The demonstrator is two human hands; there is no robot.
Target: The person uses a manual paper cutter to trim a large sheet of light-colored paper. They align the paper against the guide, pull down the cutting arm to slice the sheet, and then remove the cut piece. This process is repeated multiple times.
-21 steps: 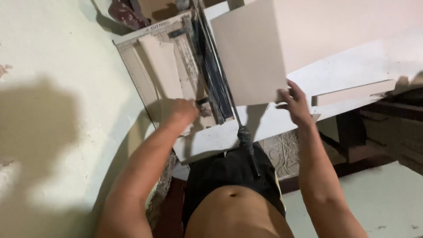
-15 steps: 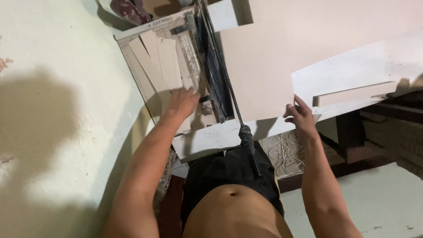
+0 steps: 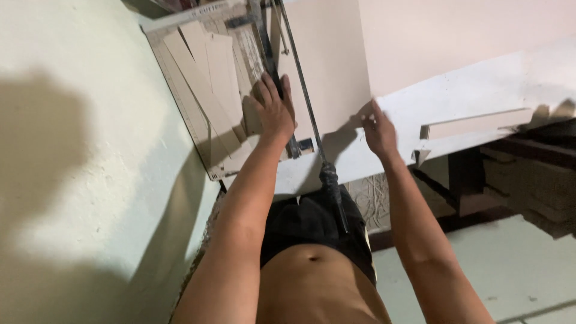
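A large beige cardboard sheet (image 3: 336,66) lies across a paper cutter (image 3: 180,114) and a white table (image 3: 480,90). My left hand (image 3: 273,111) rests flat, fingers spread, on the cutter's clamp bar beside the sheet's left edge. My right hand (image 3: 378,129) touches the near edge of the sheet with its fingertips. The cutter's long lever arm (image 3: 309,108) runs between my hands, and its dark handle (image 3: 333,192) points toward my waist.
Several cut beige strips (image 3: 210,78) lie on the cutter's bed at the left. A pale green wall (image 3: 78,168) stands close on the left. A slot-shaped opening (image 3: 474,129) is cut in the white table. Dark furniture and a light floor lie at the lower right.
My left hand has slid forward onto the clamp bar. The sheet has shifted left under the lever arm, and my right hand has followed its near edge.
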